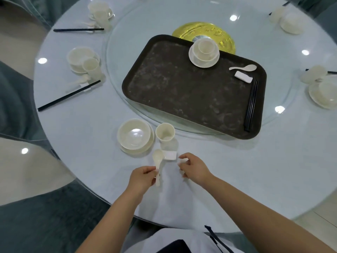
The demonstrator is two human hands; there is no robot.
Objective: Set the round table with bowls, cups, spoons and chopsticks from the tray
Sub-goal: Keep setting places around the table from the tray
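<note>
So the left hand (144, 177) is pinching the handle of a white spoon (158, 161), fingers curled on it, spoon bowl pointing up toward 12 o'clock and sitting right against a small white rest (171, 155). The right hand (194, 168) is just at 3 o'clock of that rest with fingers loosely curled; there's something pale at the fingertips but it's too blurry to tell if it's actually gripping anything. At 11 o'clock from the hands there's a bowl (134, 134) on a plate, with a cup (165, 132) upright just beside it at its 3 o'clock.

The dark tray (182, 92) sits on the glass turntable (116, 52) further up the round surface (237, 170). It carries a stacked bowl-and-cup set (203, 52) at its far edge, another spoon (243, 68), a white rest (243, 77) and black chopsticks (252, 105) along its right side. Finished-looking settings sit around 9 to 10 o'clock and 2 to 3 o'clock.
</note>
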